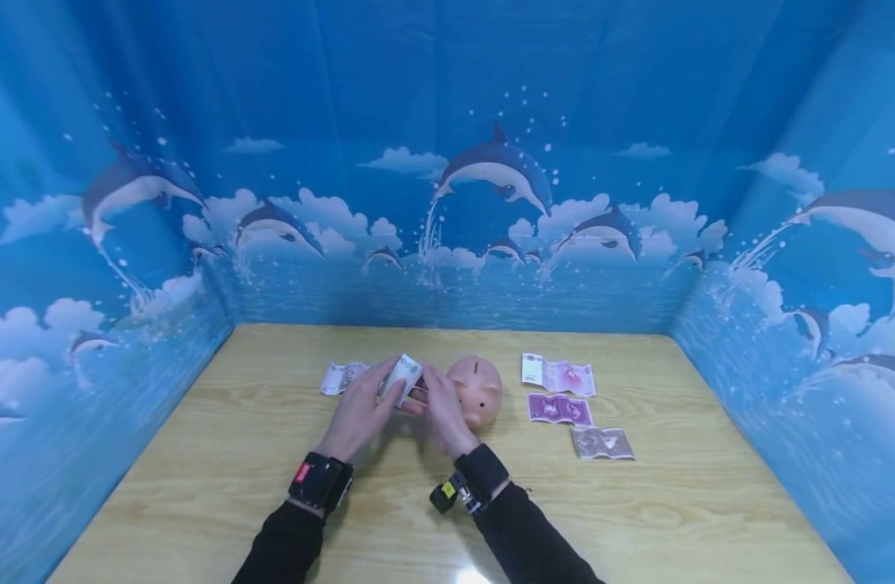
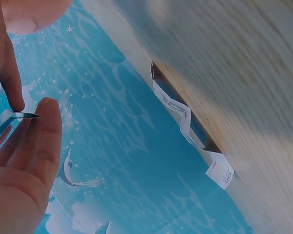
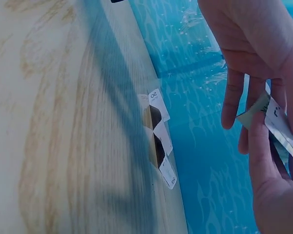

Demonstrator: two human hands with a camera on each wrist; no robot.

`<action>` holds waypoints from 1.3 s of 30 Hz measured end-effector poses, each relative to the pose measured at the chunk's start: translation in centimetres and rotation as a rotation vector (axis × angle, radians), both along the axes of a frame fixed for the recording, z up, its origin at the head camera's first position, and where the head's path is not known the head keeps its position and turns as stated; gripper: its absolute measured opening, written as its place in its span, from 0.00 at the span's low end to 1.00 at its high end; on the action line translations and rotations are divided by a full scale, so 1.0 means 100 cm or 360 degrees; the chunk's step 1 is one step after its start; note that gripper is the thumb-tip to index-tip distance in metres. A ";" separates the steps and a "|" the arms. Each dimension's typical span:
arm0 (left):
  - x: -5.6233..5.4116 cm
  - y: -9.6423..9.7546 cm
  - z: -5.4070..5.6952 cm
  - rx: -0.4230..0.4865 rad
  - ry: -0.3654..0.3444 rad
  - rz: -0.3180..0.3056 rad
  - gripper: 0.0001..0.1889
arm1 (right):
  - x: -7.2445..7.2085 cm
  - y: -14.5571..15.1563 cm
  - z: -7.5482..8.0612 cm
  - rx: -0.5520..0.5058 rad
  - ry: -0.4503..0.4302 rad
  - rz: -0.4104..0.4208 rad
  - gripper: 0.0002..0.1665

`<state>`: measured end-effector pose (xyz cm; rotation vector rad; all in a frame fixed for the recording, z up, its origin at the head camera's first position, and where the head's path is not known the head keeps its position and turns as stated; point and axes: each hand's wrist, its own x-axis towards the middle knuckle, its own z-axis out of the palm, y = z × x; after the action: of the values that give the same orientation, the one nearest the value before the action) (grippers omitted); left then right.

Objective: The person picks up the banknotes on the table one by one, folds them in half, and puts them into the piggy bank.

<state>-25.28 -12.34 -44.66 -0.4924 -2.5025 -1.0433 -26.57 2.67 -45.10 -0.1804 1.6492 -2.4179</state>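
A folded pale green-white banknote [image 1: 406, 375] is held up between both hands, close to the pink piggy bank [image 1: 478, 393]. The left hand [image 1: 360, 412] grips it from the left, thumb across its face and fingers [image 2: 48, 139] behind. From the other side the right hand [image 1: 445, 412] pinches the note's edge; its index finger [image 3: 260, 141] lies against the paper in the right wrist view. The right hand partly covers the left side of the piggy bank. Behind the left hand, a creased banknote [image 1: 340, 377] marked 20 lies on the table.
Right of the piggy bank lie a pink banknote [image 1: 560, 375], a purple banknote [image 1: 559, 409] and a grey-brown banknote [image 1: 603, 443], all creased. A blue dolphin-print curtain [image 1: 447, 280] walls the back and sides of the wooden table [image 1: 710, 487].
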 end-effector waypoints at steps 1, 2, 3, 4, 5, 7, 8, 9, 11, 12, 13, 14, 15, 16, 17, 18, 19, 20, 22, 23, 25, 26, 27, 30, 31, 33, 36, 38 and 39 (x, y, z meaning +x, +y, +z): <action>0.000 0.000 0.000 -0.0003 0.0005 0.0007 0.25 | 0.000 0.000 0.000 0.0004 0.0003 0.0008 0.26; 0.000 0.000 0.000 -0.0008 0.0010 0.0010 0.25 | 0.000 0.000 0.001 0.0021 0.0015 0.0013 0.25; 0.000 0.001 -0.001 -0.0012 0.0013 0.0009 0.25 | 0.000 0.000 0.001 0.0039 0.0025 0.0016 0.24; -0.001 0.001 -0.001 -0.0016 0.0018 0.0005 0.25 | 0.000 0.000 0.001 0.0053 0.0028 0.0013 0.22; -0.001 0.001 -0.001 -0.0015 0.0020 -0.0002 0.26 | 0.000 0.000 0.002 0.0077 0.0034 0.0008 0.21; -0.001 0.001 -0.001 -0.0013 0.0020 -0.0013 0.26 | 0.000 0.001 0.002 0.0110 0.0042 0.0001 0.19; -0.001 0.001 0.000 0.0011 0.0010 -0.0024 0.26 | 0.001 0.001 0.002 0.0115 0.0046 0.0001 0.18; -0.001 0.001 0.000 0.0041 -0.0008 -0.0035 0.25 | 0.001 0.001 0.002 0.0118 0.0051 0.0001 0.18; 0.000 0.001 0.000 0.0093 -0.0057 -0.0045 0.25 | 0.001 0.001 0.001 0.0135 0.0078 0.0003 0.17; 0.000 0.001 0.001 0.0118 -0.0084 -0.0049 0.24 | 0.001 0.001 0.000 0.0143 0.0093 0.0008 0.17; 0.000 0.001 0.001 0.0149 -0.0113 -0.0052 0.23 | 0.001 0.001 0.000 0.0148 0.0107 0.0012 0.17; 0.000 0.001 0.002 0.0172 -0.0135 -0.0055 0.22 | 0.001 0.000 -0.001 0.0159 0.0124 0.0018 0.17; 0.001 0.001 0.002 0.0185 -0.0149 -0.0053 0.21 | 0.000 0.000 -0.001 0.0166 0.0141 0.0026 0.16; 0.001 0.001 0.003 0.0196 -0.0157 -0.0055 0.21 | 0.000 0.000 -0.001 0.0167 0.0151 0.0034 0.16; 0.000 0.001 0.003 0.0214 -0.0161 -0.0057 0.20 | 0.000 0.000 -0.002 0.0168 0.0157 0.0037 0.15; 0.000 0.002 0.004 0.0237 -0.0163 -0.0061 0.19 | 0.000 0.000 -0.002 0.0167 0.0162 0.0034 0.15; 0.000 0.002 0.004 0.0263 -0.0164 -0.0064 0.18 | -0.001 0.000 -0.002 0.0164 0.0163 0.0029 0.14; 0.000 0.002 0.005 0.0280 -0.0163 -0.0062 0.17 | -0.001 -0.001 -0.002 0.0167 0.0164 0.0021 0.14; -0.001 0.001 0.005 0.0322 -0.0169 -0.0057 0.15 | -0.001 -0.001 -0.003 0.0170 0.0151 -0.0018 0.14; -0.001 0.001 0.005 0.0337 -0.0177 -0.0052 0.14 | -0.001 -0.001 -0.003 0.0172 0.0142 -0.0040 0.14; -0.002 0.000 0.005 0.0361 -0.0184 -0.0046 0.13 | -0.001 -0.001 -0.003 0.0169 0.0130 -0.0075 0.16; -0.003 -0.001 0.005 0.0373 -0.0188 -0.0044 0.13 | -0.001 -0.002 -0.002 0.0172 0.0123 -0.0090 0.18; -0.004 -0.002 0.005 0.0387 -0.0196 -0.0043 0.13 | -0.001 -0.002 -0.002 0.0174 0.0117 -0.0102 0.19; -0.005 -0.003 0.007 0.0413 -0.0208 -0.0022 0.13 | 0.000 -0.002 -0.001 0.0188 0.0122 -0.0096 0.22; -0.005 -0.003 0.007 0.0416 -0.0213 -0.0012 0.13 | 0.000 -0.002 0.000 0.0195 0.0125 -0.0088 0.21; -0.005 -0.003 0.008 0.0421 -0.0201 0.0004 0.15 | 0.001 -0.002 0.000 0.0207 0.0139 -0.0080 0.20; -0.005 -0.004 0.007 0.0436 -0.0174 0.0003 0.17 | 0.001 -0.002 -0.001 0.0204 0.0143 -0.0082 0.17; -0.005 -0.004 0.007 0.0455 -0.0165 -0.0011 0.18 | 0.001 -0.002 -0.002 0.0192 0.0136 -0.0089 0.17; -0.005 -0.004 0.006 0.0461 -0.0161 -0.0016 0.18 | 0.001 -0.002 -0.002 0.0186 0.0131 -0.0091 0.17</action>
<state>-25.81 -12.74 -44.04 -0.3739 -2.3782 -1.4380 -26.48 2.44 -45.32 -0.2194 1.8497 -2.3758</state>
